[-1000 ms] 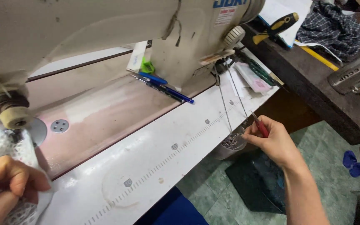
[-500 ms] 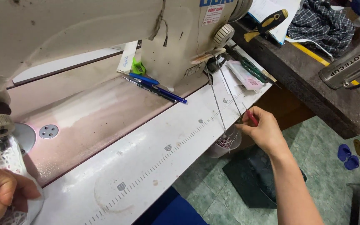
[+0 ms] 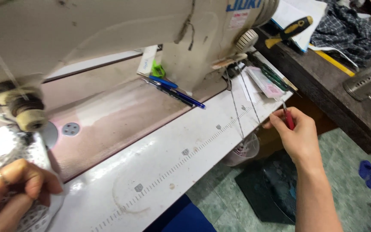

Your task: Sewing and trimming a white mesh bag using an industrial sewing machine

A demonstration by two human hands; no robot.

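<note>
My right hand (image 3: 297, 133) hangs off the right end of the white sewing table (image 3: 159, 172), fingers closed around a small red-handled tool (image 3: 287, 117) whose metal tip points up. Two dark belt strands (image 3: 237, 107) run down from the cream sewing machine (image 3: 121, 34) just left of that hand. My left hand (image 3: 11, 189), with a ring on one finger, grips white patterned fabric (image 3: 9, 150) at the lower left, under the needle end of the machine.
Blue pens (image 3: 177, 92) lie on the machine bed by its pillar. Green-handled scissors (image 3: 275, 77) and pink paper rest at the table's right end. A dark bench (image 3: 323, 81) at right holds a yellow-black screwdriver, checked cloth and a metal part. A clear cup (image 3: 243, 150) hangs below.
My right hand has moved up and slightly right with the red tool, closer to the table's end. The view has shifted, and my left hand stays on the fabric.
</note>
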